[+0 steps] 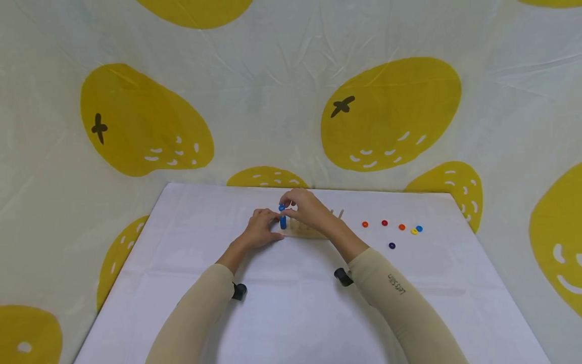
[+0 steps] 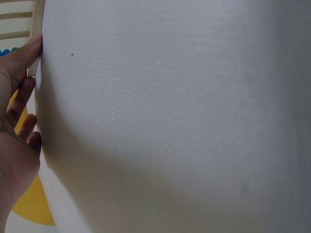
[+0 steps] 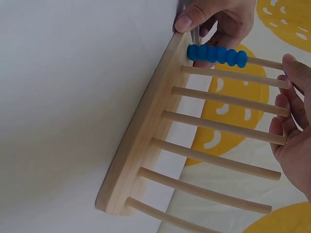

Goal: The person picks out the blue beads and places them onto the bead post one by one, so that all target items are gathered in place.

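Observation:
A wooden peg rack (image 3: pixel 141 131) with a row of upright pegs stands on the table. On its leftmost peg is a stack of several blue beads (image 3: pixel 217 55), also seen in the head view as a blue column (image 1: pixel 283 222). My left hand (image 1: pixel 262 228) grips that end of the rack, thumb (image 3: pixel 183 23) on the front edge and fingers behind. My right hand (image 1: pixel 309 208) pinches a blue bead (image 1: pixel 281 208) at the top of the same peg. In the right wrist view, the fingers mostly hide this bead.
Right of the rack lie loose beads: orange (image 1: pixel 365 224), red (image 1: pixel 384 223), another orange (image 1: pixel 402 227), yellow (image 1: pixel 414 231), blue (image 1: pixel 419 229) and dark purple (image 1: pixel 392 245). A white cloth (image 1: pixel 291 313) covers the table. Behind hangs a curtain (image 1: pixel 273 101) with yellow fruit shapes.

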Demonstrator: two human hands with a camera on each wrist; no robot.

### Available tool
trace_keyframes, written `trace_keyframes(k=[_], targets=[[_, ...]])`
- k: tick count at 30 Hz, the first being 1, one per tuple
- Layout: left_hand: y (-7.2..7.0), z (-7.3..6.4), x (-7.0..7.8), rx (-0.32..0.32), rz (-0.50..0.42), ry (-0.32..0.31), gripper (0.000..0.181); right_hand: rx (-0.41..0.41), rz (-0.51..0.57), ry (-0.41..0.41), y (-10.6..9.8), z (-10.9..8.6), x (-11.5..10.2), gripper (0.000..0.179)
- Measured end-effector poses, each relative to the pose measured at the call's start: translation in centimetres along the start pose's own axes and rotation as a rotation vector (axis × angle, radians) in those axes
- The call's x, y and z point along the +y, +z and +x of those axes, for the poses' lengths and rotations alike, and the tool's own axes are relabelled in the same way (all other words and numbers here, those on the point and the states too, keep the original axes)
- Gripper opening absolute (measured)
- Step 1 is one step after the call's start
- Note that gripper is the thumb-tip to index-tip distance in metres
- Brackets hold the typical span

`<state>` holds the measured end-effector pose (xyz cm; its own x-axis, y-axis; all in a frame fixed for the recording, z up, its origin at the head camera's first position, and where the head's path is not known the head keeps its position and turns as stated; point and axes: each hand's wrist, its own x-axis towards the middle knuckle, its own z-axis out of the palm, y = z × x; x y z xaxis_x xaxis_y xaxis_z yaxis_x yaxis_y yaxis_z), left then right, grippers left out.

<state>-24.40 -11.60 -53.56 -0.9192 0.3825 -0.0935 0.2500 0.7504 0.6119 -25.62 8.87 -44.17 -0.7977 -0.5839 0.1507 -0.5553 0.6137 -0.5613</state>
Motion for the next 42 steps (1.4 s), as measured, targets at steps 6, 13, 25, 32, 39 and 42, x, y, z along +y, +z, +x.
trace_keyframes(k=[6,13,25,32,39,42], targets=[[0.0,-0.04,0.05,0.001,-0.002,0.002,0.057,0.009,-0.005,-0.006,0.11,-0.2,0.03,0.025],[0.06,0.02,0.06,-0.001,0.004,-0.005,0.057,0.01,-0.009,-0.009,0.1,-0.27,0.11,0.024],[0.17,0.07,-0.02,0.003,0.004,-0.007,0.057,0.019,0.001,-0.021,0.11,-0.26,0.34,0.025],[0.13,0.16,0.02,-0.004,0.023,-0.01,0.057,0.005,0.0,-0.012,0.12,-0.24,0.46,0.023],[-0.05,0.03,0.29,-0.004,0.018,-0.019,0.058,0.009,0.019,-0.018,-0.04,-0.34,0.39,0.023],[-0.09,-0.01,0.34,-0.002,0.017,-0.021,0.058,0.017,0.024,-0.025,-0.32,-0.5,0.2,0.024]])
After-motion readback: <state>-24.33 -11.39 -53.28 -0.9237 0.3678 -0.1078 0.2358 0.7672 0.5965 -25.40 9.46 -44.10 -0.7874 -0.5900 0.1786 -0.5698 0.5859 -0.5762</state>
